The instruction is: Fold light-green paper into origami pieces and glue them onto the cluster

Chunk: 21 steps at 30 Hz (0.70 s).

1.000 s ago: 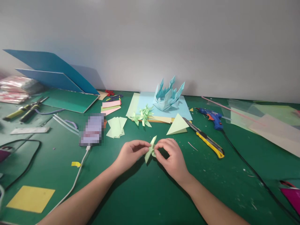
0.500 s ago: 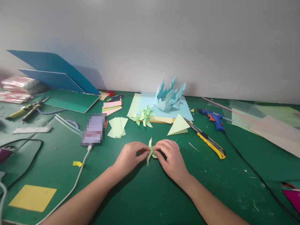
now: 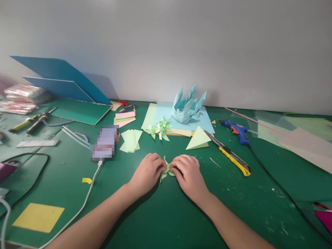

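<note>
Between my two hands is a light green folded paper flower (image 3: 167, 170), with pointed petals spreading toward me and away. My left hand (image 3: 147, 172) pinches its left side, fingers curled together. My right hand (image 3: 188, 172) grips its right side between thumb and fingers. The flower's middle is partly hidden by my fingertips. Just beyond lie several finished green paper flowers (image 3: 161, 128) in a cluster. A fan of pale green paper pieces (image 3: 131, 140) is to their left, and a folded green sheet (image 3: 197, 139) to their right.
A blue origami piece (image 3: 186, 112) stands on stacked sheets at the back. A yellow utility knife (image 3: 233, 160) and a blue glue gun (image 3: 237, 130) lie right. On the left are a phone (image 3: 104, 142) with white cable, pliers (image 3: 38, 121) and a yellow paper square (image 3: 38, 218).
My left hand has turned, and its fingers now close over the flower's left side. The flower's petals have tilted slightly. My right hand stays nearly in place.
</note>
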Tool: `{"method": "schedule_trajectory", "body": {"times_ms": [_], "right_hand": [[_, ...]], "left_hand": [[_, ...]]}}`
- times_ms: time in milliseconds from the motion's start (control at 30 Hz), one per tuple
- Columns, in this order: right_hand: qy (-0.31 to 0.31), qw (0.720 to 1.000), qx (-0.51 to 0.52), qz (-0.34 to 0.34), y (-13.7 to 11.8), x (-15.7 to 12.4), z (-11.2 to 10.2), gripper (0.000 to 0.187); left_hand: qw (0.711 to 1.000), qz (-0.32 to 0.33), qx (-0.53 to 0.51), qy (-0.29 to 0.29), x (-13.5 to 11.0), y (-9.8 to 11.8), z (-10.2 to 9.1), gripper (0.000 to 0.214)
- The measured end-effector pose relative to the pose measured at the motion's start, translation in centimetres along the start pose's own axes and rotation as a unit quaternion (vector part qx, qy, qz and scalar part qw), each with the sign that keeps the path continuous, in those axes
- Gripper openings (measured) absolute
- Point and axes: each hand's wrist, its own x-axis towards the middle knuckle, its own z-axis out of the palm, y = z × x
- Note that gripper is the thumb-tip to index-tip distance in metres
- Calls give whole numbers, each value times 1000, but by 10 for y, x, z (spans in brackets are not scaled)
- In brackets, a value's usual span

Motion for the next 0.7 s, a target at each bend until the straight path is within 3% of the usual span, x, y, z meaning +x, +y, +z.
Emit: {"method": "schedule_trajectory", "body": {"times_ms": [200, 300, 400, 700], "right_hand": [[-2, 1000, -8, 4, 2, 0, 2, 17], [-3, 1000, -11, 6, 3, -1, 2, 17], [-3, 1000, -13, 9, 3, -1, 2, 19], [5, 1000, -20, 16, 1, -1, 2, 16]], "left_hand": [[999, 13, -30, 34, -2, -6, 0, 12], [998, 54, 8, 30, -2, -8, -3, 21], [995, 77, 53, 17, -1, -9, -5, 11], [998, 52, 22, 5, -3, -3, -7, 15]]}}
